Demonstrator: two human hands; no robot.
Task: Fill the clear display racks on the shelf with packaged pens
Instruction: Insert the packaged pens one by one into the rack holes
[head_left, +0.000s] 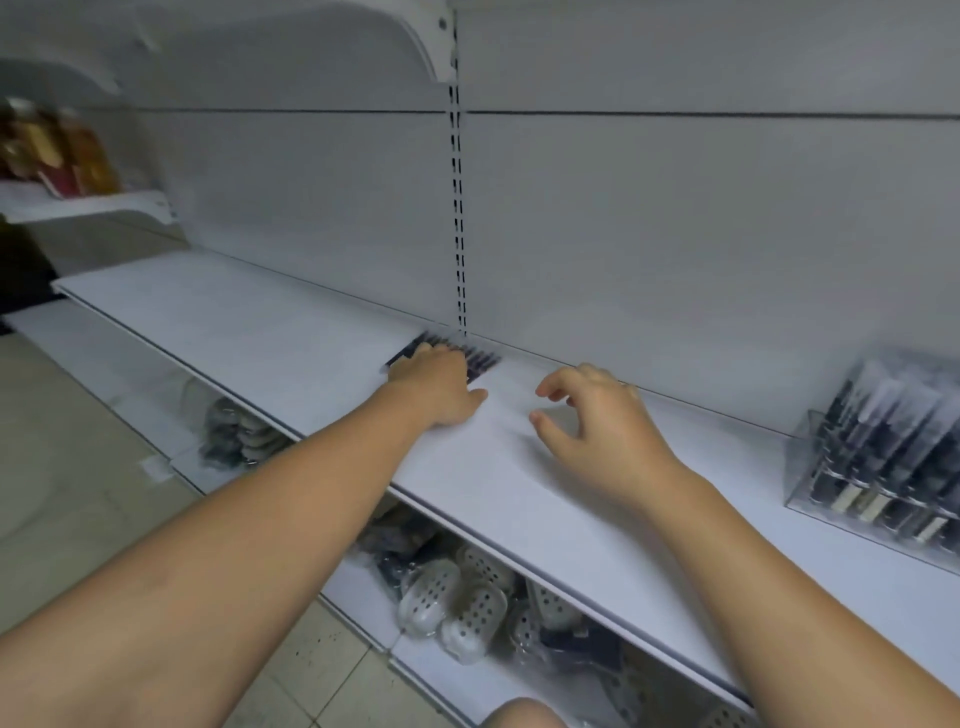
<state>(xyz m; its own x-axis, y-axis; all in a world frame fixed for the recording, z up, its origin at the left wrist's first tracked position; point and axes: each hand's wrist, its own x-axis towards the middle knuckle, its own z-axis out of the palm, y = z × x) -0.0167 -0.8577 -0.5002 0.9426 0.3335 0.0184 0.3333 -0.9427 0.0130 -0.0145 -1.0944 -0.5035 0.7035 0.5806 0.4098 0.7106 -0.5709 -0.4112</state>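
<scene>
Worn on the head, the camera looks forward and down from close by at the shelf (260, 322), which runs from ten o'clock to four o'clock.

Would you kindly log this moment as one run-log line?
left hand: on pen packs at shelf back, grip unclear | right hand: hovering, holding nothing | clear rack: stocked, far right

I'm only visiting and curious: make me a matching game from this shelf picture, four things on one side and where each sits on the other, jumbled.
Things:
1. left hand
2. right hand
3. clear rack
4. white holed containers

Places:
A. far right of the shelf
B. one level below
C. resting on the dark pens at the back
D. above bare shelf, holding nothing

Pairs: 1-C, 2-D, 3-A, 4-B
</scene>
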